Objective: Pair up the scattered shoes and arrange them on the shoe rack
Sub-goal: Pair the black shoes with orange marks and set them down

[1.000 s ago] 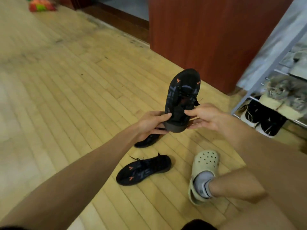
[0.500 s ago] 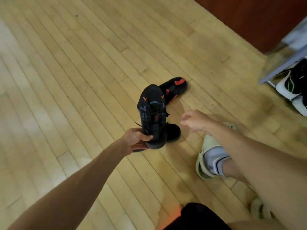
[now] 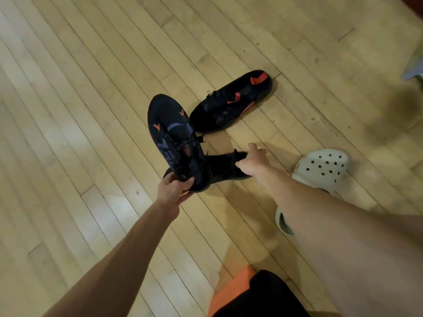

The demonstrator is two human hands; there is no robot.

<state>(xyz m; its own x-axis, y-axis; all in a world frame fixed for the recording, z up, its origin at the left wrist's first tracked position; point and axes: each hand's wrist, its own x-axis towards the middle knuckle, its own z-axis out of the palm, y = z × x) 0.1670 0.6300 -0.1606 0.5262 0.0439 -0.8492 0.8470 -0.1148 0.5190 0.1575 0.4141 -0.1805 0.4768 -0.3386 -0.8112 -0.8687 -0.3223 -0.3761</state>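
My left hand [image 3: 175, 187] grips the heel of a black sneaker with orange marks [image 3: 175, 138], holding it above the floor with its toe pointing away from me. Its matching black sneaker [image 3: 223, 167] lies on the wooden floor just behind, partly hidden by the held one. My right hand [image 3: 251, 161] reaches down to that shoe's collar, thumb spread and fingertips touching it. The shoe still rests on the floor. A different black sneaker with red accents [image 3: 231, 104] lies farther away on the floor.
My foot in a cream clog [image 3: 320, 170] stands right of the shoes. A grey corner of the shoe rack [image 3: 413, 69] shows at the right edge. Wooden floor spreads to the left and far side.
The view tilted down and the rack slid almost out of sight. My right hand left the held sneaker and dropped to the matching one on the floor. My left hand kept its grip.
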